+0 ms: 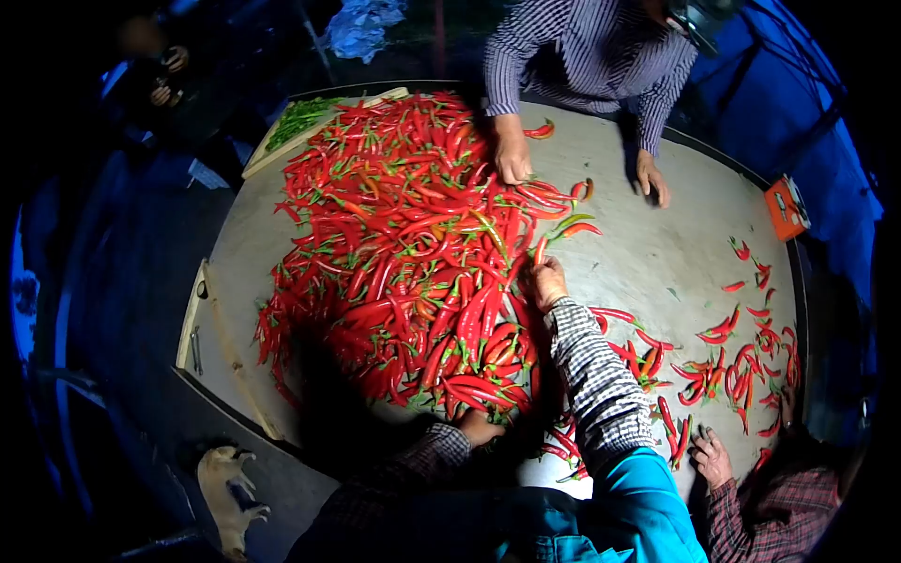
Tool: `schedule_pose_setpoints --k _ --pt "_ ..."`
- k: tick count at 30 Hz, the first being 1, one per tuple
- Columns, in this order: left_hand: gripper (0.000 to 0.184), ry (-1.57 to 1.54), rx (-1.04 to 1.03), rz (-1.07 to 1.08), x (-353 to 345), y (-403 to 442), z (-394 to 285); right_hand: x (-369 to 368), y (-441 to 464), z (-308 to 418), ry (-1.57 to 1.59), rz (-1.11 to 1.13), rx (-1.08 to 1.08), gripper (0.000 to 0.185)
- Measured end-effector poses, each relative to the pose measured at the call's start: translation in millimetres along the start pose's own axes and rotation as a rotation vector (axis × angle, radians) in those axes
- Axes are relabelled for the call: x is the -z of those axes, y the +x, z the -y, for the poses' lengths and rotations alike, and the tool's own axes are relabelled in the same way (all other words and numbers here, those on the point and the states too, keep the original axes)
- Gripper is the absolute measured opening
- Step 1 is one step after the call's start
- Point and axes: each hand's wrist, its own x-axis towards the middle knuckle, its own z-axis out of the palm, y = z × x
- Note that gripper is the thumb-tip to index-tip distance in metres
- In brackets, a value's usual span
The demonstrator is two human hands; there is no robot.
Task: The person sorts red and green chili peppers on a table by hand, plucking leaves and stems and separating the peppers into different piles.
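A large heap of red chili peppers (404,225) with green stems covers the middle of the grey table. My right hand (550,284) is at the heap's right edge, its fingers closed on an orange-red chili pepper (540,250) that points away from me. Just beyond it lie a greenish chili (569,223) and a red one (583,229). My left hand (481,429) rests low at the near edge of the heap, touching chilies. Its fingertips are in shadow among the stems, so its grip is unclear.
Across the table, a person in a striped shirt has one hand (512,155) at the heap. Another person's hand (713,458) is at lower right near scattered chilies (737,375). Green chilies (302,120) lie behind a wooden strip. An orange box (786,208) stands at the right edge; a dog (228,497) lies on the floor.
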Motion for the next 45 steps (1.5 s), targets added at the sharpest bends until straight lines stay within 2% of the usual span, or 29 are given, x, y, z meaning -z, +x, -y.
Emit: schedule_pose_setpoints --k 1,2,4,6,8,9,10,12,14,16,18,19,20,21,25,28,29,32,34,35,37,38,40,41,42,44,45 --pt "0.043 0.045 0.051 -0.021 -2.1 0.7 2.4 -3.1 10.6 -5.2 -0.213 -0.067 0.044 0.016" --pt "0.042 0.063 -0.024 -0.083 -0.1 -4.3 -4.2 -12.8 5.3 1.7 -0.242 -0.027 0.078 0.017" --pt "0.042 0.265 0.089 -0.042 9.7 -13.7 -28.1 -26.1 25.1 -11.2 -0.29 -0.03 0.213 0.019" --pt "0.051 0.065 0.08 -0.015 -10.3 13.9 21.8 -41.7 26.7 -10.2 -0.221 0.042 0.251 0.023" --pt "0.052 0.045 -0.035 -0.092 -5.4 4.7 10.2 -51.2 34.3 -9.9 -0.665 -0.087 0.386 0.027" --pt "0.052 0.043 -0.034 -0.097 -3.2 6.2 10.7 -55.9 36.5 -11.3 -0.615 -0.039 0.464 0.03" --pt "0.053 0.127 -0.034 -0.025 -0.3 6.4 8.5 -57.0 38.5 -11.5 -0.726 0.006 0.558 0.032" --pt "0.053 0.214 -0.042 0.061 2.8 5.3 2.7 -65.3 33.5 -10.9 -0.875 -0.041 0.529 0.032" --pt "0.056 0.125 0.094 0.136 7.2 0.0 -7.5 -62.4 31.1 -7.4 -0.92 -0.047 0.419 0.039" --pt "0.059 0.058 0.12 0.203 2.1 8.2 7.7 -54.8 50.0 -20.9 -0.801 -0.002 0.247 0.037" --pt "0.06 -0.002 -0.043 0.047 5.3 -1.7 -6.7 -51.3 27.3 -7.3 -0.32 0.232 0.154 0.022" --pt "0.061 -0.035 -0.114 -0.121 8.9 -18.3 -29.7 -47.6 12.9 2.9 -0.21 0.278 0.109 0.021" --pt "0.061 -0.032 -0.117 -0.109 4.8 -11.3 -18.6 -46.0 -3.1 12.6 -0.097 0.323 0.065 0.02" --pt "0.061 -0.012 -0.037 -0.017 -1.8 5.9 6.0 -42.6 -7.1 9.4 0.103 0.429 0.095 0.02" --pt "0.053 0.095 0.052 0.005 -11.4 20.9 34.6 -26.1 -49.6 26.2 0.242 0.506 -0.048 0.01" --pt "0.053 0.099 0.007 -0.01 -6.0 13.0 21.1 -12.7 -74.0 24.2 0.369 0.54 -0.066 0.015" --pt "0.053 0.088 0.008 -0.029 -5.2 12.0 18.8 -4.4 -91.1 30.6 0.375 0.611 -0.074 0.018" --pt "0.053 0.081 0.023 -0.059 -1.9 7.8 8.3 16.2 -126.3 25.5 0.293 0.597 -0.125 0.027" --pt "0.053 -0.003 0.05 -0.007 0.9 5.7 2.7 27.0 -150.5 20.3 0.217 0.509 -0.133 0.027" --pt "0.05 0.032 0.041 0.004 -6.8 22.6 28.6 33.6 -159.3 15.5 0.241 0.487 -0.12 0.026" --pt "0.042 -0.093 0.007 0.007 -7.4 19.1 24.6 55.1 -165.3 -8.3 0.2 0.413 -0.085 0.028" --pt "0.04 -0.157 -0.009 0.019 -3.4 10.1 9.8 58.7 -177.1 -9.3 0.161 0.347 -0.046 0.032" --pt "0.034 -0.19 -0.041 0.018 -14.9 34.2 46.5 71.2 -184.6 -30.5 0.075 0.219 0.029 0.043" --pt "0.032 -0.165 -0.066 0.003 -13.7 35.3 42.0 73.5 -191.6 -32.9 0.074 0.192 0.062 0.052" --pt "0.032 -0.22 -0.021 0.035 -13.3 32.7 39.8 75.5 -199.0 -30.6 -0.08 0.161 0.078 0.057" --pt "0.033 -0.209 0.012 0.06 -11.1 28.8 35.6 78.9 -200.9 -37.4 -0.088 0.154 0.182 0.05" --pt "0.034 -0.207 0.001 0.074 -9.6 27.5 32.8 81.0 -204.9 -36.8 -0.084 0.142 0.16 0.046"
